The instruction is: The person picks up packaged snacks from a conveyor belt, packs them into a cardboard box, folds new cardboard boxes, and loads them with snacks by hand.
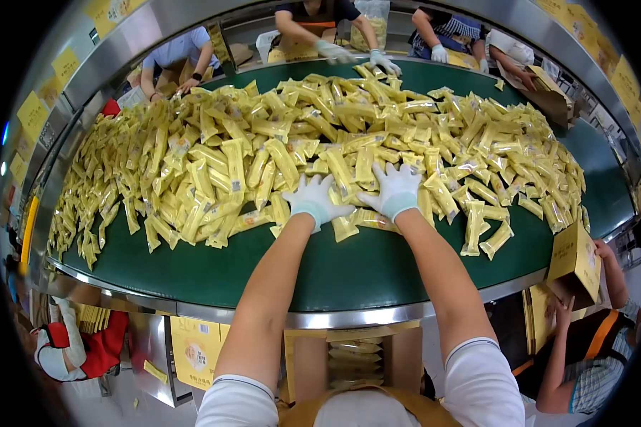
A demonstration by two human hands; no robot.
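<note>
Both my hands wear white gloves and reach onto a green conveyor belt (313,274). My left hand (315,201) lies with fingers spread against the near edge of a big heap of yellow wrapped packets (214,153). To its right, my right hand (394,189) is spread the same way, touching packets. A few packets lie between the two hands, one upright packet (340,171) among them. Neither hand is closed round a packet. Below my arms, an open cardboard box (399,363) holds several packets in a stack.
Co-workers' gloved hands (384,62) reach to the belt's far edge. At the right a person holds a yellow carton (575,262) over the metal rim (509,288). Someone in a red apron (110,345) is at lower left. Another carton (196,352) stands below the belt.
</note>
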